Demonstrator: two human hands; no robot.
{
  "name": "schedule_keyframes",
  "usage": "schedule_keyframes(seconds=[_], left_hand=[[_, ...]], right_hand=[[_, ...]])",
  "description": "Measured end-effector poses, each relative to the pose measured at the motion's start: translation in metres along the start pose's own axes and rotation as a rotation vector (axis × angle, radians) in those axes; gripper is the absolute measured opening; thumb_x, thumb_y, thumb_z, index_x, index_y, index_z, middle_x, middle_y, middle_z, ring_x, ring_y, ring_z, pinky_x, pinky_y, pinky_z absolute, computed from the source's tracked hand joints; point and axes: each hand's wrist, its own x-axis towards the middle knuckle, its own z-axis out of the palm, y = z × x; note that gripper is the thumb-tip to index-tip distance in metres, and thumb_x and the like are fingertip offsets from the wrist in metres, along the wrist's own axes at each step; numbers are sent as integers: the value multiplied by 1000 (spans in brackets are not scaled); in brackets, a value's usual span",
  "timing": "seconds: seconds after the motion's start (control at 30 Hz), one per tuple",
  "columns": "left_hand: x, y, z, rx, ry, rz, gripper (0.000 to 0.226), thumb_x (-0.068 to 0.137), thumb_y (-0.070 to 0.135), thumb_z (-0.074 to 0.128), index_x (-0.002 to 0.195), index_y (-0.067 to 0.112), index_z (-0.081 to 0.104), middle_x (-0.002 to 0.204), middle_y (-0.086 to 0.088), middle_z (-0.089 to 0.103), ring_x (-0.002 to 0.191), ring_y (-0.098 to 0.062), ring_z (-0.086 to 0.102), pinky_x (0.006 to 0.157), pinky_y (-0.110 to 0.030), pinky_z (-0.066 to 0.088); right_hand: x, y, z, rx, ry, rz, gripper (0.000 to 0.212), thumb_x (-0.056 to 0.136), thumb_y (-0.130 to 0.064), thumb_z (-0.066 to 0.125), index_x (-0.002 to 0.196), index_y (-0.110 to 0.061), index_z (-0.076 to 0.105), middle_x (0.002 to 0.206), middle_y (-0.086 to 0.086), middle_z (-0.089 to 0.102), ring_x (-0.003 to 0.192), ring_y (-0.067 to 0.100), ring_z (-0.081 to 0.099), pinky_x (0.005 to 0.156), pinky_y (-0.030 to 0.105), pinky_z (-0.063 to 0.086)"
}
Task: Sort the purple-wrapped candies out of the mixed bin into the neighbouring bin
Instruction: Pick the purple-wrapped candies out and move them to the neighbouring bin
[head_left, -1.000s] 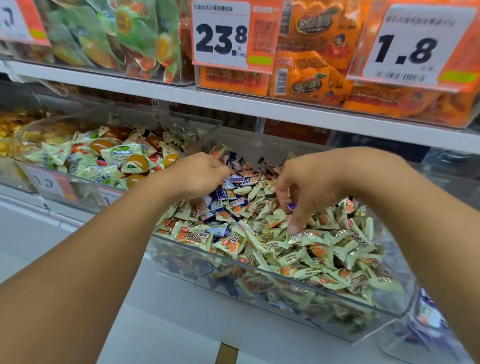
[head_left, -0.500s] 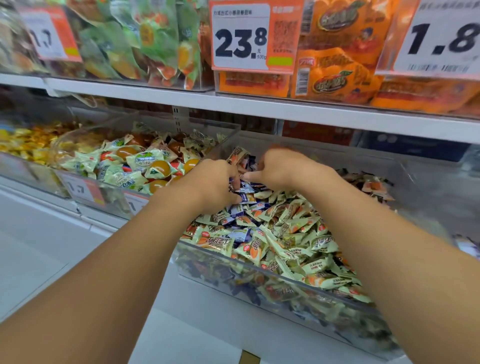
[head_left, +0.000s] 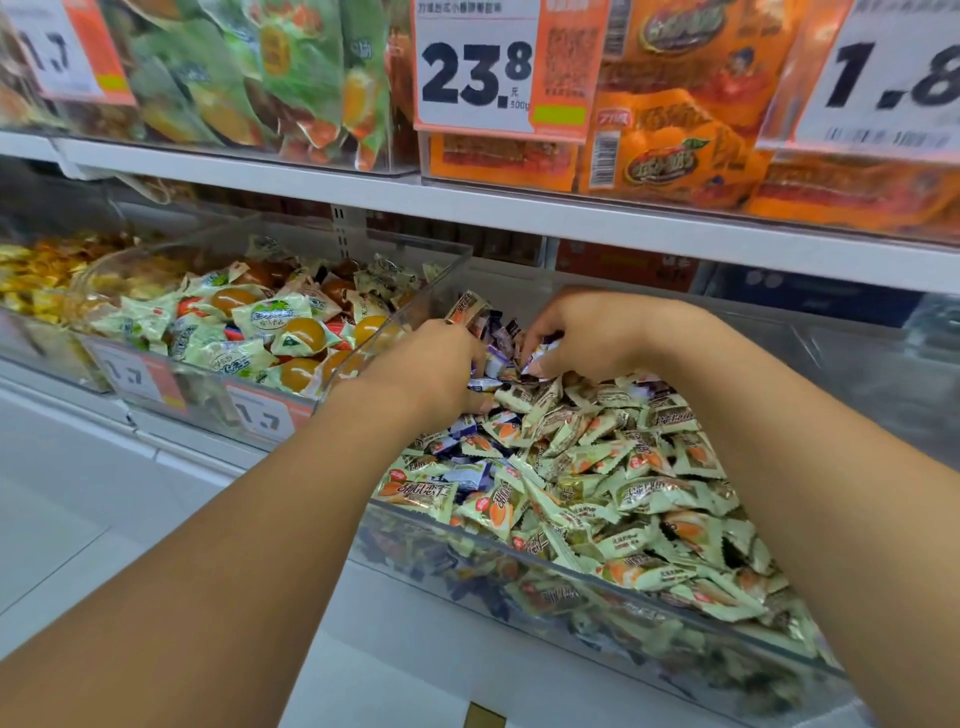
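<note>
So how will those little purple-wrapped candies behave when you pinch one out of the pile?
The purple-wrapped candies look small and probably light. Their glossy film may be slippery, and the crimped ends look floppy, so grip the body. They lie wedged among the green-wrapped candies, so neighbours will likely shift. The right hand already seems to pinch one.

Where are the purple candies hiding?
In the head view, the purple candies sit at the back left corner of the mixed bin, between the left hand and the right hand, with green-wrapped candies heaped in front.
</note>
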Motion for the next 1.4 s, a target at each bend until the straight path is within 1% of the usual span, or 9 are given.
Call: schedule_keyframes(seconds=[0.13,0.37,0.63,0.8,0.9,1.03,1.23,1.3,1.4], left_hand=[[0,0,-4,-27,-36,-13,36,95,38,65,107,5,66,74,-6,56,63,-18,50,54,-30,37],[-5,0,0,-38,-75,14,46,91,42,67,126,12,65,123,-12,61,109,-26,56,88,-33,46],[-2,-6,1,17,-66,28,38,89,39,71,116,12,70,108,-9,65,92,-22,56,77,-31,45],[-3,-10,-5,15,-95,60,40,95,38,64,126,13,66,99,-6,59,92,-18,46,82,-29,42],[-6,-13,-6,-30,-89,79,34,98,38,59,113,8,66,84,-5,49,81,-22,46,70,-29,40],[-11,-13,-10,-106,-79,96,41,101,40,52,130,11,59,111,-12,63,85,-26,59,69,-31,47],[-22,3,-24,-305,-29,158,40,102,44,46,120,12,63,104,-15,63,91,-32,60,73,-37,45],[-26,13,-29,-354,-9,198,36,102,43,47,102,12,66,80,-11,54,64,-21,49,58,-31,37],[-28,34,-32,-392,-46,239,35,102,41,49,92,10,65,61,0,42,46,-13,34,46,-21,29]], right_hand=[[4,7,0,181,94,77,29,100,-25,58,116,-4,69,95,22,67,73,25,57,69,32,49],[15,-5,13,285,245,91,38,90,-43,70,86,-6,69,74,6,59,66,20,52,52,25,37],[24,-16,24,65,43,-63,25,97,-29,64,117,-17,74,123,2,69,108,23,62,85,29,46],[20,-6,21,48,-34,-83,17,95,-29,67,104,-20,77,111,-6,72,100,17,63,85,31,46],[14,0,17,34,-17,-96,24,95,-25,63,100,-4,74,109,17,70,89,33,64,80,41,52],[0,1,14,57,86,-84,31,96,-22,59,94,9,66,77,20,53,63,27,44,59,34,38],[-40,11,5,252,343,-82,21,96,-19,59,88,-12,77,62,11,65,48,14,41,50,27,38],[-58,16,4,283,437,-66,20,96,-19,60,88,-16,78,48,-8,58,42,8,40,45,22,37],[-86,26,8,257,507,-23,19,96,-23,61,87,-20,78,68,-5,69,60,19,61,53,27,46]])
